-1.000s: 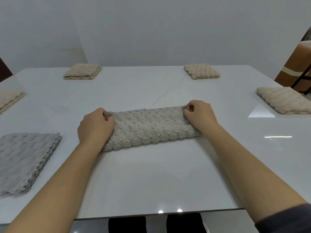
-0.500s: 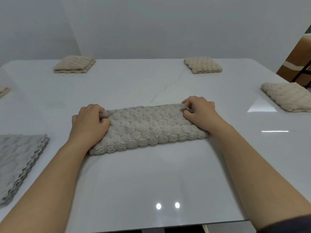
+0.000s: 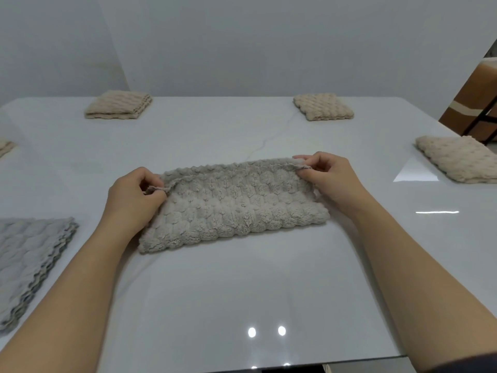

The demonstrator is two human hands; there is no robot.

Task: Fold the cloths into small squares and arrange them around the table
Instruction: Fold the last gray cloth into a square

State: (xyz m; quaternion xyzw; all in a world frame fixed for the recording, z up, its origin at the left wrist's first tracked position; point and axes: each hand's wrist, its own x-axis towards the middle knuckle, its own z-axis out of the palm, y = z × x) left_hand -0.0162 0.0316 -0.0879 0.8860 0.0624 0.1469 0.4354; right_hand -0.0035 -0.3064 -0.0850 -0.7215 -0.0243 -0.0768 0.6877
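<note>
A grey-beige bubble-textured cloth [image 3: 234,205] lies folded into a long strip at the middle of the white table [image 3: 242,297]. My left hand [image 3: 133,200] pinches its far left corner. At the far right corner my right hand [image 3: 332,177] pinches the edge and holds it slightly raised. Folded beige cloths sit at the far left [image 3: 118,105], the far right [image 3: 322,106] and the right edge [image 3: 460,157]. A sliver of another beige cloth [image 3: 5,147] shows at the left edge.
A stack of grey cloths [image 3: 27,262] lies at the near left of the table. A brown piece of furniture with dark legs [image 3: 473,103] stands beyond the table's right corner. A plain wall rises behind the table.
Both hands shifted from pressing the strip's ends flat to pinching its far corners, and the far edge now lifts a little off the cloth. The view has tilted slightly.
</note>
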